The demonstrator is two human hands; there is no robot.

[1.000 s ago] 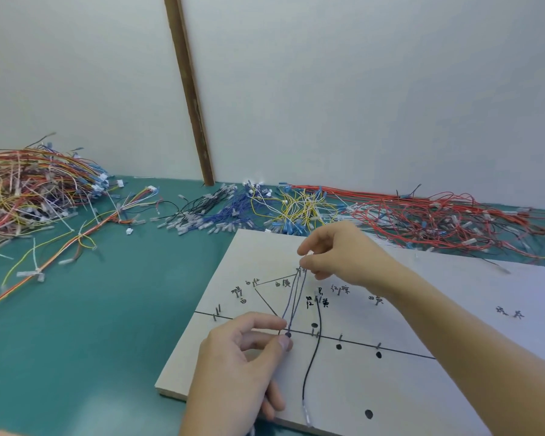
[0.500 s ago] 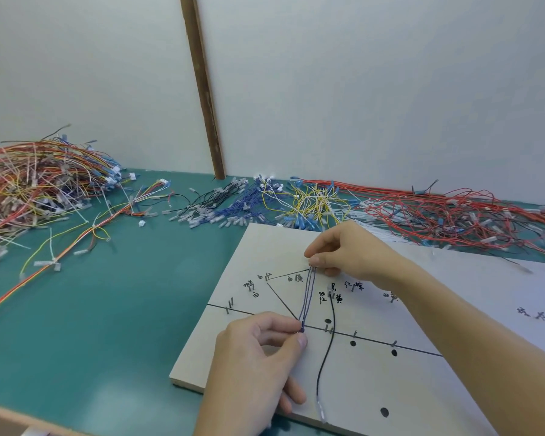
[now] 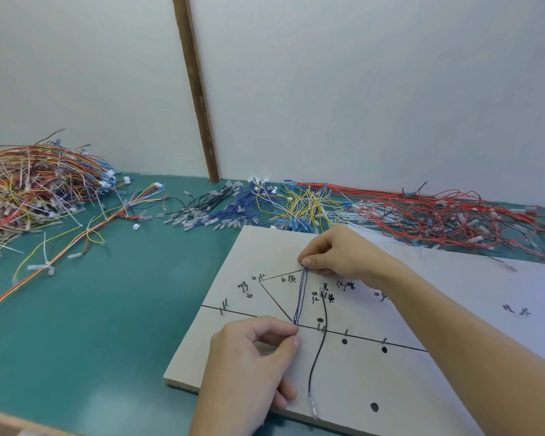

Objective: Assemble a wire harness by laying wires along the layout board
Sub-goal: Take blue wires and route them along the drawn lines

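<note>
A pale layout board (image 3: 390, 382) with drawn black lines, small pegs and handwritten marks lies on the green table. A thin purple wire bundle (image 3: 300, 297) runs taut across it. My right hand (image 3: 337, 253) pinches the bundle's far end near a peg at the top of the lines. My left hand (image 3: 249, 363) pinches its near end at the long horizontal line. A black wire (image 3: 320, 347) with a clear terminal lies along the board just right of the bundle, running past pegs toward the board's front edge.
Loose wires line the back of the table: a mixed heap (image 3: 35, 190) at far left, black and blue ones (image 3: 221, 206), yellow ones (image 3: 302, 206), and a red tangle (image 3: 447, 218) at right. An orange-yellow harness (image 3: 60, 253) lies left of the board. A wooden strip (image 3: 195, 89) leans against the wall.
The view has shifted slightly. Both hands keep their pinch on the purple bundle, now drawn straighter between the top peg and the horizontal line.
</note>
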